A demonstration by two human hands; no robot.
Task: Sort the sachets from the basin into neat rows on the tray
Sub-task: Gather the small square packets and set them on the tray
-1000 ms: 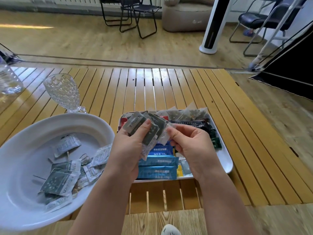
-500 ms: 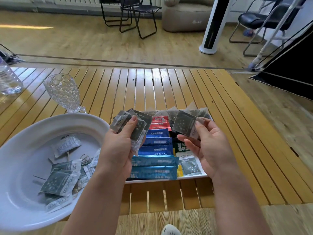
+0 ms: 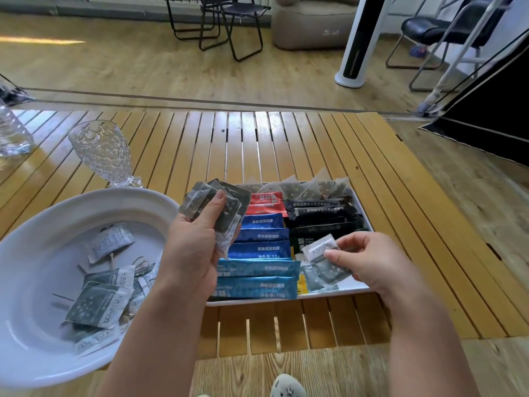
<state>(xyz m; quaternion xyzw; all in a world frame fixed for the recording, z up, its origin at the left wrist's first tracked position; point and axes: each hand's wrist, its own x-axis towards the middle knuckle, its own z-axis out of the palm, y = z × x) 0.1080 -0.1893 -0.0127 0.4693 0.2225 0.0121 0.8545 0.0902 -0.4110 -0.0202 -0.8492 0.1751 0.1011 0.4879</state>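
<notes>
Nearest the viewer, the right hand pinches a small grey sachet between thumb and fingertips, low over the near right corner of the white tray, where another grey sachet already lies flat. The left hand is curled round a fanned stack of grey sachets, thumb pressed across the top, held above the tray's left edge.

To the left, the white basin holds the loose grey sachets yet to be sorted, lying overlapped at odd angles; I count at least 5, though some are half hidden.

On the tray, rows are already formed: blue stick packs stacked near to far on the left, red packs beyond them, black packs on the right, and clear pyramid tea bags along the far rim.

These sachets look light, thin and pliable, with a slick film that would probably let a stack slide apart if the grip loosens. A pinch at a sealed edge, or flat across both faces, should hold best; squeezing the middle risks creasing one.

Farther off on the slatted wooden table stands a textured drinking glass, just beyond the basin.
</notes>
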